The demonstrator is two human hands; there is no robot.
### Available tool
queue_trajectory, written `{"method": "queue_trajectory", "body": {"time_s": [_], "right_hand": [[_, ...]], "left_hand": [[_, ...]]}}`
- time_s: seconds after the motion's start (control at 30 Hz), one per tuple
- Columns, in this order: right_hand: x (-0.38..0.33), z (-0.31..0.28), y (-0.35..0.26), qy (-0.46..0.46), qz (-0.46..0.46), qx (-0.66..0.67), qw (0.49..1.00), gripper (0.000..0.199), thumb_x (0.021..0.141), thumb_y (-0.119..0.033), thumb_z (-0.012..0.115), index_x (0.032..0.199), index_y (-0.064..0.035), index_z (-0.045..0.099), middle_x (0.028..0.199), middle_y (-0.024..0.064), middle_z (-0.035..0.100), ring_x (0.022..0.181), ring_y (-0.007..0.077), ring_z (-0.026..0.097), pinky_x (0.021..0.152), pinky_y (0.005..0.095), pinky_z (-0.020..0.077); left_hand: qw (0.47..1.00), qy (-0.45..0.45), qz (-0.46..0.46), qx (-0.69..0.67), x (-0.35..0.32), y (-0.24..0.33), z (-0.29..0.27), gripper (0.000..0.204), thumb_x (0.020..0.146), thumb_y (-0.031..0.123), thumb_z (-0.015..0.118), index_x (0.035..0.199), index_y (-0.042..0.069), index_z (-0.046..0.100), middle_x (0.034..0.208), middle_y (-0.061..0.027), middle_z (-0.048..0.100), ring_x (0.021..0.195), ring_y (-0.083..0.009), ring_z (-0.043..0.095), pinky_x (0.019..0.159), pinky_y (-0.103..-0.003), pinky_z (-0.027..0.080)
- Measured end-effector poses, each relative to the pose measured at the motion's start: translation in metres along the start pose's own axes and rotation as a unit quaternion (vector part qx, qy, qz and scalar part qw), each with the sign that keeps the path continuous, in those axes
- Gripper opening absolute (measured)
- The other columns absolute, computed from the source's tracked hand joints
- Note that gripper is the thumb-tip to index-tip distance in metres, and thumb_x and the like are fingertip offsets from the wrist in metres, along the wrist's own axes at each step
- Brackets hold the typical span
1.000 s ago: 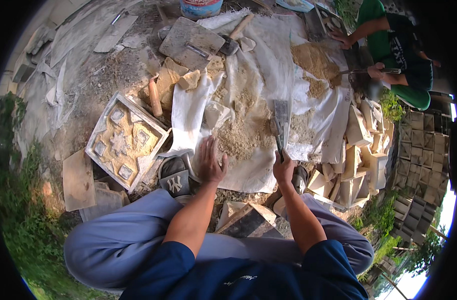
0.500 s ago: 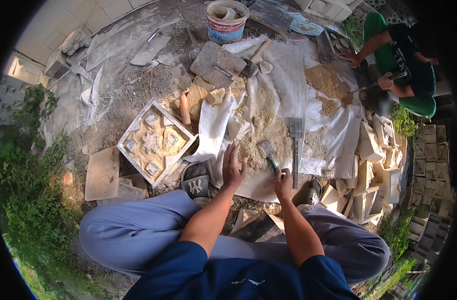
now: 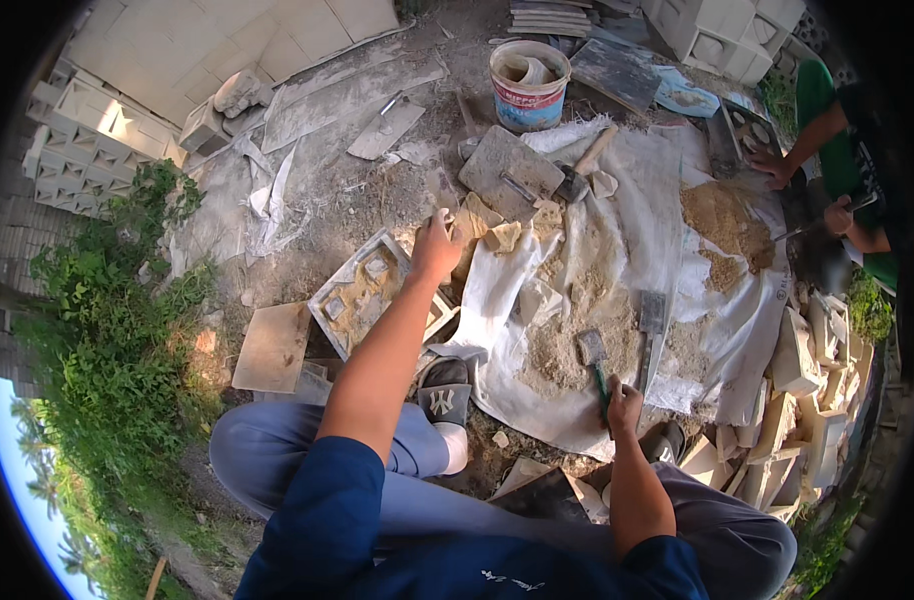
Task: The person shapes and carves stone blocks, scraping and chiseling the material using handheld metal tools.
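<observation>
Left hand (image 3: 437,246): arm stretched forward and leftward, elbow nearly straight, passing over the square pale frame mould (image 3: 347,267) packed with sandy material, which lies left of the white woven sheet (image 3: 497,290). Hand left of the sheet, back uppermost, fingers curled; whether anything is gripped cannot be told.

Right hand (image 3: 625,406): elbow bent, forearm angled forward, at the sheet's near edge; fingers wrapped around the green-handled small trowel (image 3: 592,347). Its grey blade points away, over the beige crumbly sand heap (image 3: 552,352) on the sheet.
</observation>
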State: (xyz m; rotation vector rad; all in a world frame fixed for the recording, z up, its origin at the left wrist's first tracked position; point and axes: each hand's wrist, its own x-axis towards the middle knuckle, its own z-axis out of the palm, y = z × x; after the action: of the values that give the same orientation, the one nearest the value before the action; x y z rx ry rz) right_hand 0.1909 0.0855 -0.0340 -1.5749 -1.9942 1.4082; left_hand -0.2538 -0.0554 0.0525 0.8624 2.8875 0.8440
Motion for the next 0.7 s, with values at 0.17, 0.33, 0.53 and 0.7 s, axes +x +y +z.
{"method": "queue_trajectory", "body": {"time_s": [0.17, 0.33, 0.53, 0.7], "right_hand": [[0.009, -0.003, 0.023, 0.009, -0.017, -0.028, 0.999, 0.059, 0.095, -0.042, 0.058, 0.063, 0.0064, 0.056, 0.049, 0.0085, 0.045, 0.05, 0.0152, 0.04, 0.05, 0.0402, 0.0358], [0.01, 0.003, 0.024, 0.02, 0.025, -0.032, 0.999, 0.054, 0.092, -0.04, 0.062, 0.066, 0.0071, 0.058, 0.052, 0.0179, 0.044, 0.051, 0.0206, 0.038, 0.053, 0.0426, 0.0354], [0.013, 0.009, 0.041, 0.012, 0.091, 0.016, 0.996, 0.053, 0.091, -0.042, 0.062, 0.069, 0.0068, 0.062, 0.054, 0.0213, 0.051, 0.051, 0.0268, 0.049, 0.058, 0.0447, 0.0423], [0.002, 0.001, 0.024, 0.052, 0.006, -0.052, 0.997, 0.052, 0.091, -0.042, 0.06, 0.071, 0.0061, 0.065, 0.056, 0.0228, 0.055, 0.054, 0.0327, 0.057, 0.06, 0.0454, 0.0454]], "left_hand": [[0.967, -0.2, -0.127, 0.097, 0.014, -0.01, 0.032, 0.064, 0.091, 0.031, 0.06, 0.141, 0.003, 0.031, 0.117, -0.0276, 0.06, 0.115, -0.0423, 0.056, 0.098, -0.046, 0.046], [0.972, -0.138, -0.182, 0.056, 0.013, -0.023, 0.048, 0.06, 0.086, 0.017, 0.065, 0.137, 0.004, 0.036, 0.109, -0.0304, 0.063, 0.103, -0.0449, 0.062, 0.086, -0.049, 0.05], [0.98, -0.073, -0.186, -0.014, 0.015, -0.022, 0.036, 0.039, 0.081, 0.011, 0.063, 0.118, 0.001, 0.057, 0.104, -0.0288, 0.065, 0.103, -0.0431, 0.062, 0.087, -0.048, 0.049], [0.988, -0.055, -0.115, -0.084, -0.007, 0.012, 0.014, 0.048, 0.083, 0.013, 0.064, 0.128, 0.0, 0.056, 0.11, -0.0246, 0.066, 0.104, -0.0402, 0.063, 0.09, -0.044, 0.049]]}}
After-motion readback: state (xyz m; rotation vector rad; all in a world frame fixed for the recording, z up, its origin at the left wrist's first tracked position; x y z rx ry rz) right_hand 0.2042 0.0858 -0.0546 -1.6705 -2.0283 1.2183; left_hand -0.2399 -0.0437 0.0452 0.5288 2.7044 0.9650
